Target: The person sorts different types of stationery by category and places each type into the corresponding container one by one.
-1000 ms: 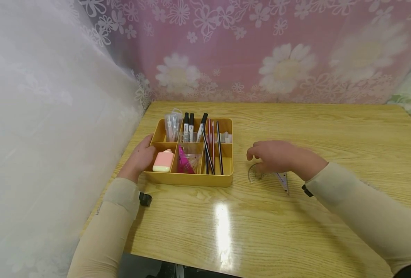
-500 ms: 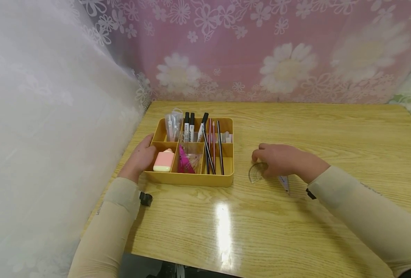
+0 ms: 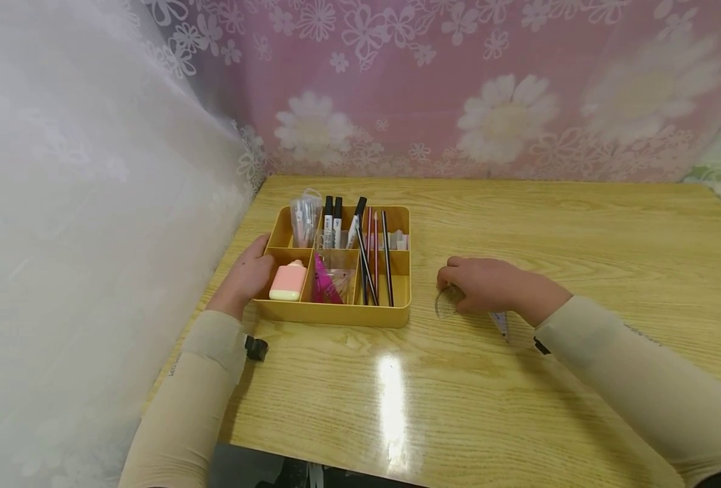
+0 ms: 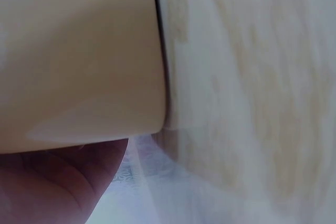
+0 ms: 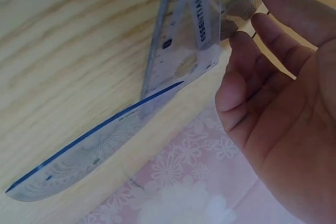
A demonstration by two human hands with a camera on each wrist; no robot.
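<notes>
My left hand (image 3: 251, 274) grips the left side wall of a yellow desk organizer (image 3: 330, 314), thumb over the rim. In the left wrist view the organizer's wall (image 4: 79, 66) fills the upper left, above part of the hand. My right hand (image 3: 485, 285) is low over the table, right of the organizer, pinching the edge of a clear protractor (image 3: 447, 301). Close by lies a clear set square (image 3: 499, 325), mostly covered by the hand. The right wrist view also shows a second, blue-edged protractor (image 5: 94, 153) overlapping the set square; the hand and arm hide it from the head view.
Inside the organizer stand black-capped markers (image 3: 337, 220), pencils (image 3: 375, 257), a pink bottle (image 3: 288, 280), a magenta piece (image 3: 325, 281) and a clear pouch (image 3: 303, 220). A white curtain (image 3: 92, 203) hangs left; a pink floral curtain (image 3: 409, 88) hangs behind the table.
My right hand moved slightly right, then back left and down, its fingers closing on the protractor's edge, which now looks a little tilted. The left hand stays on the organizer.
</notes>
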